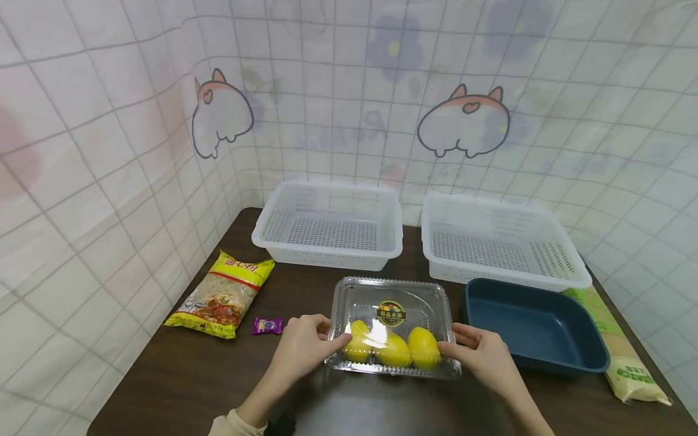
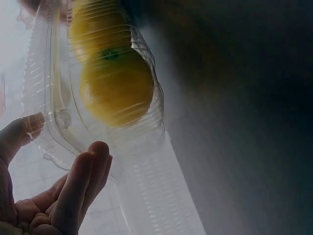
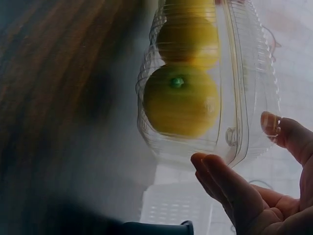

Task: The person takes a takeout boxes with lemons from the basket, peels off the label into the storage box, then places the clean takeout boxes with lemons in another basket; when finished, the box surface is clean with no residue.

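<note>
A clear plastic clamshell box (image 1: pixel 354 297) with a round black-and-gold label on its lid is held between both hands, closed, with its lid facing me. Inside, three yellow fruits (image 1: pixel 423 347) lie along the near side; a green stem end shows on one fruit (image 3: pixel 181 103) in the right wrist view. My left hand (image 1: pixel 305 346) pinches the box's left side, thumb (image 2: pixel 19 132) on the lid edge and fingers at the lower part. On the opposite side my right hand (image 1: pixel 485 356) grips likewise, its thumb (image 3: pixel 291 134) over the lid edge.
Two white perforated baskets (image 1: pixel 327 254) (image 1: pixel 507 278) stand at the back. A dark blue basin (image 1: pixel 537 327) sits right of the box, beside a green-and-beige packet (image 1: pixel 627 363). At left lie a yellow food bag (image 1: pixel 223 293) and a small purple packet (image 1: pixel 267 326) on the brown table (image 1: pixel 180 375).
</note>
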